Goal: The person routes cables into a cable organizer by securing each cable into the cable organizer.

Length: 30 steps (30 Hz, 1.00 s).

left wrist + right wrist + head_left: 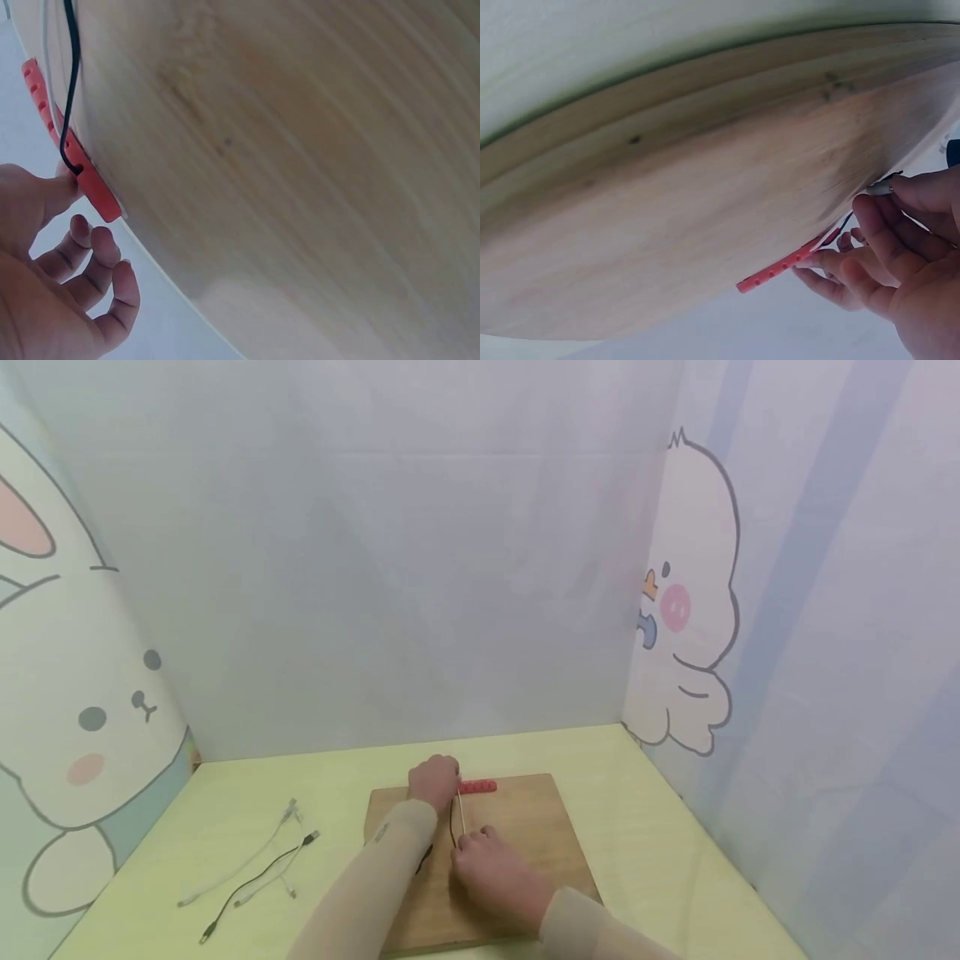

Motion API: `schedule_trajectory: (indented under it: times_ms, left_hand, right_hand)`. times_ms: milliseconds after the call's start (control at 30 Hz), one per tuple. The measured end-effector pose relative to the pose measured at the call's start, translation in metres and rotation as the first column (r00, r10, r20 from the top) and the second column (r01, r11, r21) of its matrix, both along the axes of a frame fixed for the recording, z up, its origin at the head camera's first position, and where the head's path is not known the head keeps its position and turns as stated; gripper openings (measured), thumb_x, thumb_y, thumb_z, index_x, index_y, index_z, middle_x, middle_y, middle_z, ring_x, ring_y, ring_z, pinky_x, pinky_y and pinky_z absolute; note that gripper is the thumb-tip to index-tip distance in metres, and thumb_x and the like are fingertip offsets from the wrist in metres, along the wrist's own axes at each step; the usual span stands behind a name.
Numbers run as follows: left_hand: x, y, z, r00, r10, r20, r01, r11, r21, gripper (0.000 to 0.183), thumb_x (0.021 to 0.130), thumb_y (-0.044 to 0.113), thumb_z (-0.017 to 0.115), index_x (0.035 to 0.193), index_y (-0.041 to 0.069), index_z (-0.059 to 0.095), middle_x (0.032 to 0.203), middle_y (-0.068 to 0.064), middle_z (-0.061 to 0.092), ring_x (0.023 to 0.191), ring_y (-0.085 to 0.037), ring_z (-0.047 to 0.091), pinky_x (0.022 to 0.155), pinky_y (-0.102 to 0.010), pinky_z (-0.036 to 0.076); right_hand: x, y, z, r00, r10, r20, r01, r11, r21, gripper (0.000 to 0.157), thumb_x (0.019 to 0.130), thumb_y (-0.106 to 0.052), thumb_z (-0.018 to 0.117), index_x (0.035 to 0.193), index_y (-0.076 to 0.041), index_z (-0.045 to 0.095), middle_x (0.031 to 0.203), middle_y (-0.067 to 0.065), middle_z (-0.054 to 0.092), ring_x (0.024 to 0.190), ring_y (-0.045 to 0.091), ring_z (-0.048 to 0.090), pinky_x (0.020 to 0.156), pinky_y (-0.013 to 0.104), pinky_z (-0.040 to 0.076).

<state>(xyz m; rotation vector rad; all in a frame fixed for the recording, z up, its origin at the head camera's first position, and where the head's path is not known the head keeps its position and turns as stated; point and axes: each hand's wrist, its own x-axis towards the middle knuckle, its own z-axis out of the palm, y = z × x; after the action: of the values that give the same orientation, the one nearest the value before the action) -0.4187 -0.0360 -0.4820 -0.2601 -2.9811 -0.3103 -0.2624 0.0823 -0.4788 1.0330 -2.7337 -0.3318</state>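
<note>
A red cable holder strip [480, 786] with a row of slots lies along the far edge of a wooden board [532, 835]. At the strip's left part is my left hand [435, 781]; its thumb and finger grip the strip near a slot, while the other fingers [105, 259] curl loosely below. A black cable [73, 52] and a white cable [461, 814] run from the slots toward me. My right hand [498, 872], lower on the board, pinches the white cable's plug [881, 189] between thumb and fingertip.
Several loose cables lie on the yellow table left of the board, among them a black cable [251, 881] and a white cable [232, 877]. Cartoon-printed curtains stand behind and at both sides of the table [652, 827].
</note>
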Motion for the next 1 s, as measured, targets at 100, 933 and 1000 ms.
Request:
schedule_trajectory:
  times_ms: [100, 933, 1000]
  left_hand:
    - [-0.001, -0.004, -0.001, 1.0, -0.002, -0.008, 0.002, 1.0, -0.012, 0.016, 0.091, 0.03, 0.068, 0.079, 0.019, 0.07, 0.078, 0.0, 0.069, 0.066, -0.019, 0.063, 0.065, -0.048, 0.055]
    - [0.022, -0.042, 0.033, 0.999, -0.038, 0.033, 0.038, 0.999, -0.011, 0.016, 0.093, 0.027, 0.066, 0.101, 0.013, 0.067, 0.094, -0.003, 0.07, 0.076, -0.019, 0.065, 0.066, -0.043, 0.055]
    - [0.025, -0.046, 0.038, 0.998, -0.042, 0.046, 0.043, 0.999, -0.012, 0.015, 0.093, 0.026, 0.066, 0.1, 0.013, 0.067, 0.093, -0.003, 0.07, 0.075, -0.018, 0.064, 0.065, -0.042, 0.055]
  right_hand:
    - [0.004, -0.001, 0.002, 1.0, -0.009, 0.0, 0.009, 1.0, 0.013, 0.011, 0.087, -0.025, 0.07, 0.095, -0.017, 0.07, 0.087, -0.003, 0.06, 0.081, 0.012, 0.056, 0.085, 0.037, 0.049]
    - [0.007, -0.008, 0.01, 0.988, -0.145, 0.043, 0.146, 0.989, -0.002, 0.026, 0.087, -0.029, 0.066, 0.107, -0.013, 0.068, 0.1, 0.0, 0.065, 0.094, 0.018, 0.058, 0.095, 0.045, 0.047]
    - [0.008, -0.008, 0.013, 0.988, -0.147, 0.057, 0.148, 0.989, -0.012, 0.027, 0.088, -0.03, 0.066, 0.109, -0.013, 0.068, 0.102, 0.0, 0.065, 0.097, 0.019, 0.058, 0.098, 0.046, 0.046]
